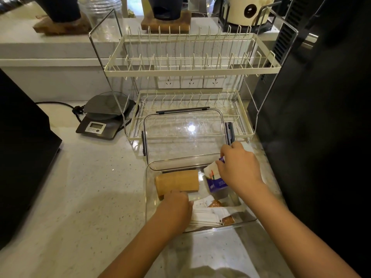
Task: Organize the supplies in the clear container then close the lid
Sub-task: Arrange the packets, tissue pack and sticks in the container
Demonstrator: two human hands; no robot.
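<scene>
The clear container (149,197) sits open on the pale speckled surface (90,187), just in front of a cream two-tier dish rack (190,69). Its clear lid (183,135), with dark clips along its edges, leans behind it against the rack's lower tier. Inside the container, a tan roll (177,180) lies at the back left, a white and purple tissue pack (214,178) stands tilted at the back right, and white packets with orange print (212,212) lie flat along the front. The left hand (176,203) reaches into the container at the roll's near edge; whether its grip is closed on the roll cannot be told. The right hand (239,167) has its grip closed on the top of the tissue pack. A dark kitchen scale (102,119) sits left of the rack
</scene>
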